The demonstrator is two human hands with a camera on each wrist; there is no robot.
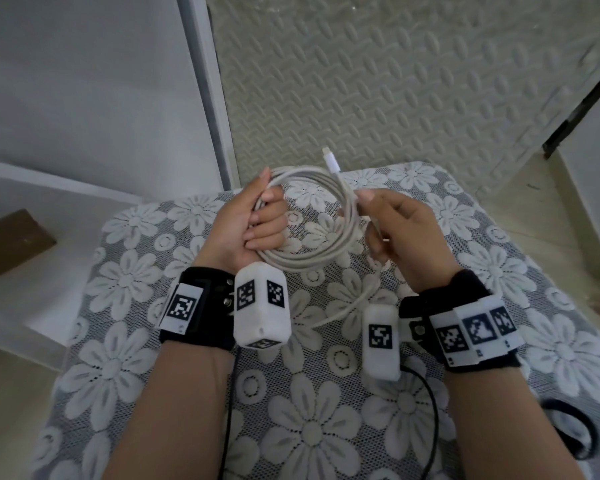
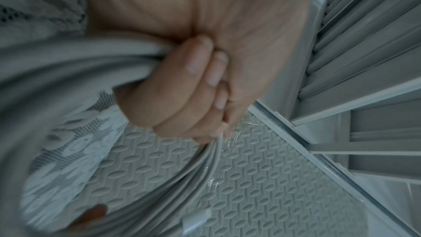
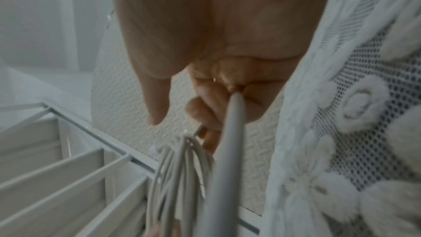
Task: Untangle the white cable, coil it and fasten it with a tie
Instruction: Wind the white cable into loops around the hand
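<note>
Left hand (image 1: 253, 220) wraps its curled fingers round the gathered loops of the thin white round cable (image 1: 312, 258), held above the grey floral lace cloth (image 1: 326, 427); right hand (image 1: 406, 233) pinches the coil's far side, white plug (image 1: 331, 162) poking upward.

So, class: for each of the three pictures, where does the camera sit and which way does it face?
Head: worn above, facing down; both forearms, left hand, right hand, white cable.
Left wrist: along the palm at fingers gripping the coil.
Right wrist: along the hand at fingers pinching one strand.
All share the cable.
</note>
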